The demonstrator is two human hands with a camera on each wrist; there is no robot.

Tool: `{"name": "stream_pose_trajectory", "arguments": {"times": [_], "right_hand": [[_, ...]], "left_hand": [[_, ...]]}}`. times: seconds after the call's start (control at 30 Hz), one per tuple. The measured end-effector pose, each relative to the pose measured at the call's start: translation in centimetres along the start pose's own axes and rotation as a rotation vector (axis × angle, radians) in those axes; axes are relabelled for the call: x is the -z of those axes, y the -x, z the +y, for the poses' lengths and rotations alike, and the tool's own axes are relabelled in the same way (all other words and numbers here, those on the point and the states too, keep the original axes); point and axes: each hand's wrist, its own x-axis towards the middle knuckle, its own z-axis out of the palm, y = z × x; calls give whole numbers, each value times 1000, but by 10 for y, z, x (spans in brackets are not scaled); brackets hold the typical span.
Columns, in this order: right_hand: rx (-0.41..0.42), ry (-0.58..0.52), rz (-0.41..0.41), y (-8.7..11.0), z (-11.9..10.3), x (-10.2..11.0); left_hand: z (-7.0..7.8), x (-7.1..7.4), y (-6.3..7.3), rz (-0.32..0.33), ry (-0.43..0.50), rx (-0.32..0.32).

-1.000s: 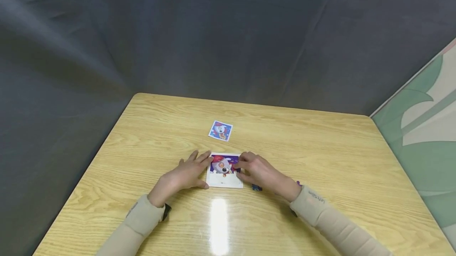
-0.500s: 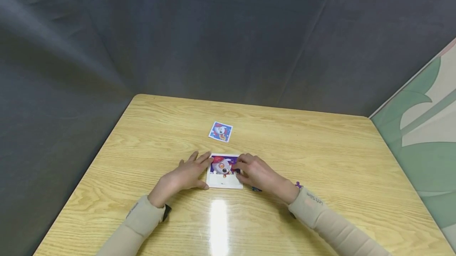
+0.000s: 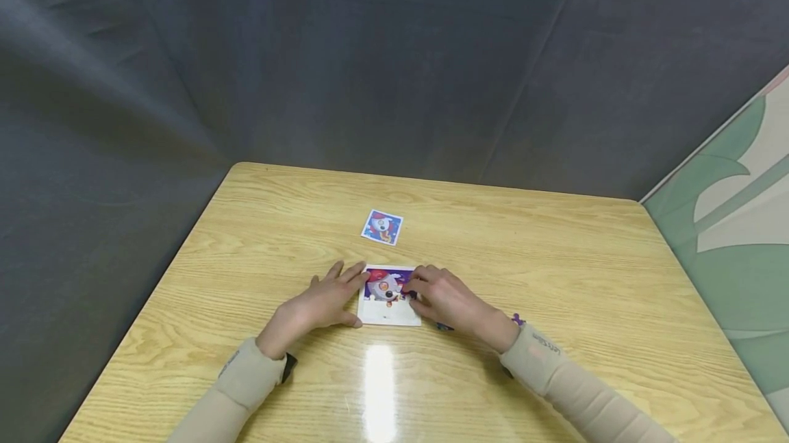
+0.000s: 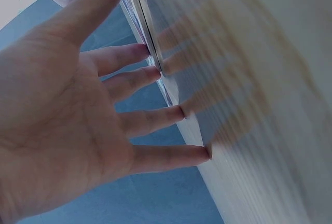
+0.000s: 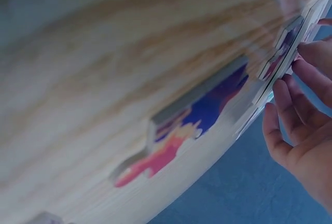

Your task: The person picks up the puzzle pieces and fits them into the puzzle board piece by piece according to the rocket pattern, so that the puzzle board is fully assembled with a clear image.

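Note:
A white square jigsaw board [image 3: 390, 315] lies on the table, its upper half filled with joined pieces showing a cartoon dog's head [image 3: 383, 286]. My left hand [image 3: 320, 302] touches the board's left edge with spread, straight fingers; the left wrist view shows those fingertips on the edge and tabletop. At the right side, my right hand [image 3: 448, 300] pinches a dark puzzle piece [image 3: 411, 294] between curled fingers and thumb, over the end of the filled part. The fingers hide much of this piece.
Beyond the board lies a small picture card [image 3: 382, 226] with the same dog. Loose puzzle pieces lie by the right forearm: a blue one [image 3: 444, 326] and a purple one [image 3: 518, 320]. A colourful loose piece [image 5: 202, 112] shows close up in the right wrist view. A dark curtain [image 3: 394, 66] hangs behind.
My right wrist has shifted very slightly, and more of the purple piece shows beside it. Both hands otherwise stay in place at the board.

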Motion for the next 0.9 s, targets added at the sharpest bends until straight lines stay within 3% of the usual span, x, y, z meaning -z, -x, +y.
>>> {"name": "stream_pose_trajectory", "arguments": {"times": [0.6,0.9], "right_hand": [[-41,-130,15,3,2,0],[-42,-85,29,4,2,4]], "left_hand": [[2,1,1,6,15,-5],[1,1,2,5,10,-5]]}}
